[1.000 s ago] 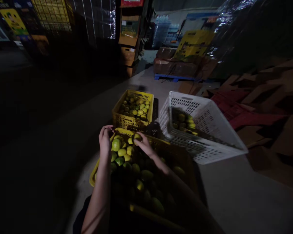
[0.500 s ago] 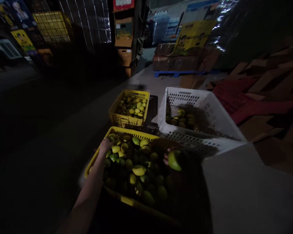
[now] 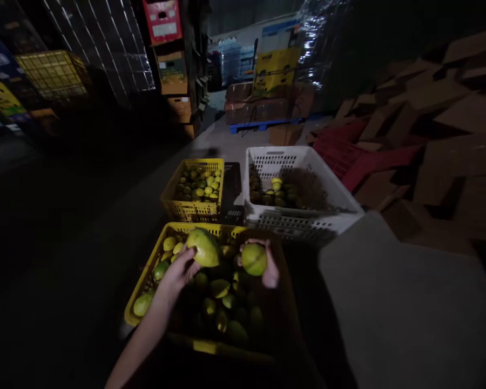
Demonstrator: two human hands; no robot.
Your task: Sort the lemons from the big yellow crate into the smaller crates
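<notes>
My left hand point(image 3: 181, 272) is closed on a large yellow-green lemon point(image 3: 203, 247), held above the near yellow crate point(image 3: 140, 286). To its right, my right hand point(image 3: 271, 266) grips a rounder green-yellow lemon point(image 3: 254, 259), its fingers curled behind the fruit. The two lemons are apart from each other. Below both hands, many yellow and green lemons point(image 3: 220, 288) lie in the near crate, and those on its right side sink into deep shadow.
Behind stands a smaller yellow crate point(image 3: 192, 208) of lemons. Right of it, a white crate point(image 3: 308, 221) holds several fruits at its left end. Flattened cardboard point(image 3: 425, 156) and a red crate point(image 3: 344, 151) lie at right. A blue pallet point(image 3: 261, 126) carries boxes farther back.
My left hand has come up from the crate's left side with a lemon. My right hand has moved left with its lemon, closer to the left one. The view has turned right.
</notes>
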